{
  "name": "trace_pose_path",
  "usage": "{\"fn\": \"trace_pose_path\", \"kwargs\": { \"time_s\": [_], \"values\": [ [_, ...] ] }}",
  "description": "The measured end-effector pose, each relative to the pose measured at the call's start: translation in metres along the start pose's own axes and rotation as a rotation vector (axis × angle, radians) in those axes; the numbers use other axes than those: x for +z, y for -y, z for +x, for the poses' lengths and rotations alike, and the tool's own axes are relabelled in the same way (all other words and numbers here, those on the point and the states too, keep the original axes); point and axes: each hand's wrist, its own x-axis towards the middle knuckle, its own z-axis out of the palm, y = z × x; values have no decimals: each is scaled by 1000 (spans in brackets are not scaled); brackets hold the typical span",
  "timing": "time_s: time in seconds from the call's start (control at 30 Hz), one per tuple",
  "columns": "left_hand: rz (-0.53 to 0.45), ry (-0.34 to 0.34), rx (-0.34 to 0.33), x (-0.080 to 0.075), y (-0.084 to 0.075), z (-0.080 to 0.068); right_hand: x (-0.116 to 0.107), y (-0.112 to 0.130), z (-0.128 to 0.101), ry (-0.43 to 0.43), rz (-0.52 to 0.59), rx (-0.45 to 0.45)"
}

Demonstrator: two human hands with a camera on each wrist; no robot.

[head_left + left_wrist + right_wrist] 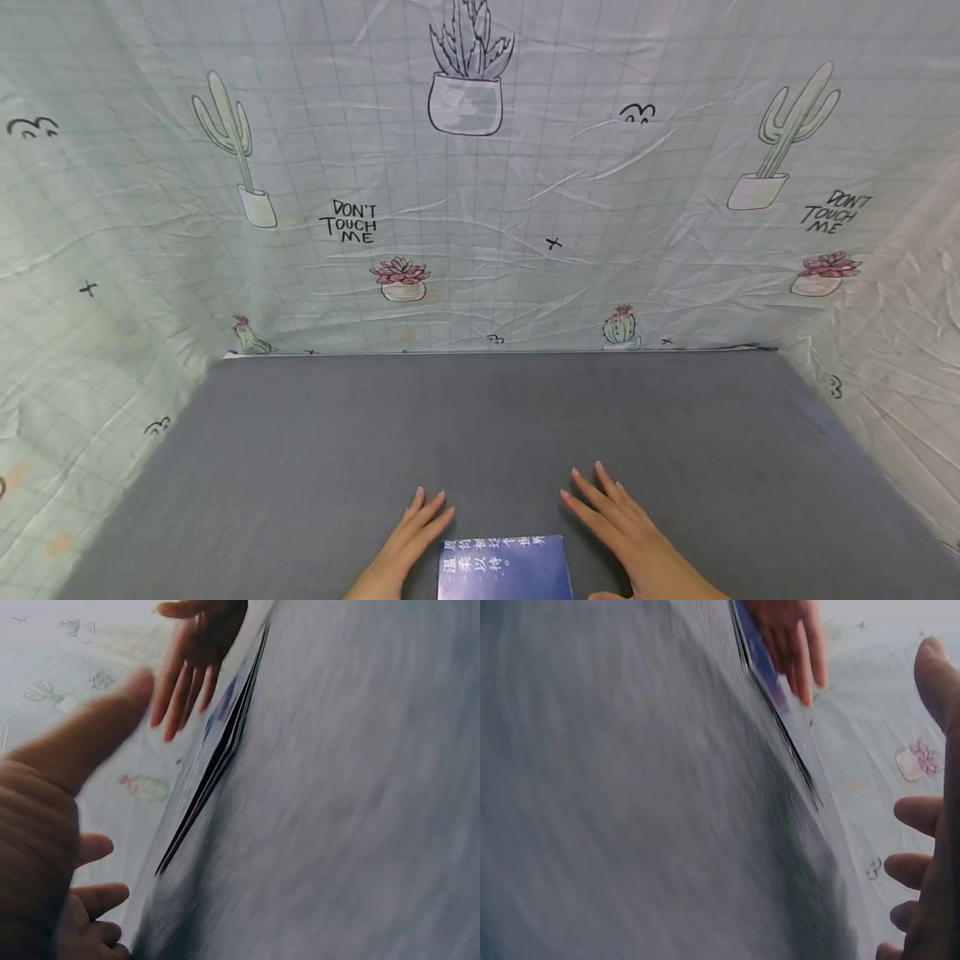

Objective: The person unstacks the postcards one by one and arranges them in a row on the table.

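Observation:
A thin blue book [502,571] with white characters on its cover lies flat on the grey table [480,417] at the near edge. My left hand [411,533] is just left of it, fingers straight and holding nothing. To the book's right is my right hand [611,517], fingers spread and empty. In the left wrist view the book [217,750] shows edge-on, with my left hand [82,795] beside it and the right hand [191,660] beyond. In the right wrist view, the book [769,686] lies between my right hand [930,825] and my left hand [791,637]. Both wrist views are blurred.
A pale green cloth [480,208] printed with cacti and the words "DON'T TOUCH ME" hangs as walls at the back and on both sides of the table. The grey surface stretches from the book to the back wall.

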Motion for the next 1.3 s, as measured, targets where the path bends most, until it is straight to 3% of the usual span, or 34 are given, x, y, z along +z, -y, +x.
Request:
{"fn": "trace_pose_path", "kwargs": {
  "time_s": [0.13, 0.23, 0.33, 0.4, 0.53, 0.63, 0.77, 0.83, 0.9, 1.0, 1.07, 1.17, 1.23, 1.3],
  "values": [
    [24, 43, -83, 6, -2, -1, 6, 8, -5, 64, 88, 59],
    [94, 49, -89, 8, -2, -3, 11, 13, -8, 95, 104, 90],
    [225, 43, -43, 12, 1, -6, 17, 16, -10, 124, 25, 117],
    [327, 9, 47, 15, 4, -5, 22, 13, -9, 104, -32, 60],
    [475, 2, 126, 18, 7, -7, 27, 10, -11, 72, -108, -5],
    [484, 36, 91, 17, 7, -9, 30, 10, -12, 67, -156, -16],
    [468, 46, 42, 17, 5, -7, 35, 6, -10, 26, -193, -101],
    [454, 25, 74, 17, 7, -6, 36, 5, -9, 14, -184, -128],
    [439, 43, 46, 17, 5, -7, 37, 4, -8, 3, -177, -159],
    [417, 59, 60, 15, 5, -9, 36, 7, -9, 19, -203, -131],
    [409, 87, 24, 13, 2, -11, 35, 7, -10, 8, -210, -147],
    [413, 31, 127, 13, 6, -6, 34, 6, -10, 4, -201, -156],
    [432, 3, 153, 13, 7, -3, 34, 5, -9, -4, -195, -170],
    [442, 8, 135, 14, 5, -4, 34, 5, -9, -10, -187, -166]
  ]
}}
